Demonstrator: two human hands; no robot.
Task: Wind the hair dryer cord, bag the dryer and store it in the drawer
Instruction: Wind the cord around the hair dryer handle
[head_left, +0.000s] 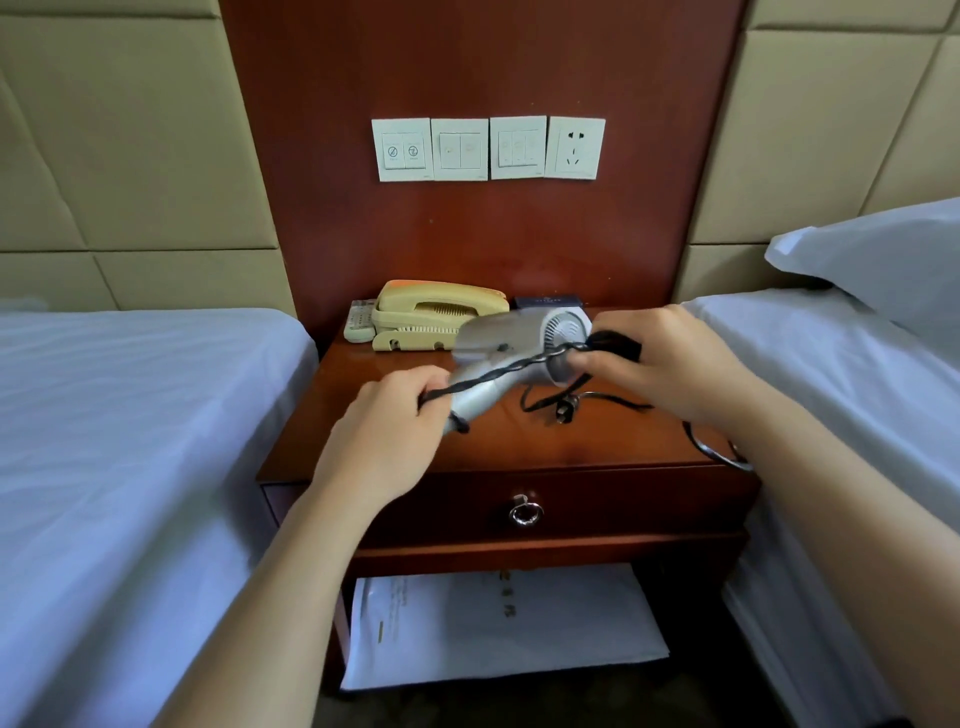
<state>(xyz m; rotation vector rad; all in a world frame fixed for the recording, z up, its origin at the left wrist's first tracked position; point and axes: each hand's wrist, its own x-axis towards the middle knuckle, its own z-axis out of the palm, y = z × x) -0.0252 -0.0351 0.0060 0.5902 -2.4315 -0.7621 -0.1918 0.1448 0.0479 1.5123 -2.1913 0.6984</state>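
- My left forearm (291, 571) and right forearm (857, 493) were nearest, reaching up from the bottom edge toward the nightstand (613, 441) between two white-sheeted beds.
- My left hand (387, 431) was above the nightstand's front left part, fingers curled round the lower end of the silver hair dryer (504, 343) handle and a strand of the black cord (519, 366).
- The dryer was held in the air between both hands. Its handle slanted down to the left and its rear grille faced me on the right.
- The cord ran twisted along the handle from my left hand up to my right.
- My right hand (670, 364) was just beside the grille, with thumb and fingers pinching a dark bunch of cord. That part was blurred, so I could not tell exactly how the fingers lay.
- The rest of the cord lay loose on the nightstand top below the dryer, with the plug (563, 410) resting on the wood. One loop hung over the front right edge.
- The drawer (623, 506) under the top was closed, its metal ring pull (525, 512) hanging at the middle.
- On the open shelf below lay a white printed sheet (498, 629).
- At the back of the top stood a cream telephone (436, 312), with a remote control (359, 322) to its left and a dark blue box (548, 301) to its right.
- On the wooden panel above were three switch plates (460, 149) and a wall socket (576, 148).
- A pillow (883, 260) lay on the right bed.
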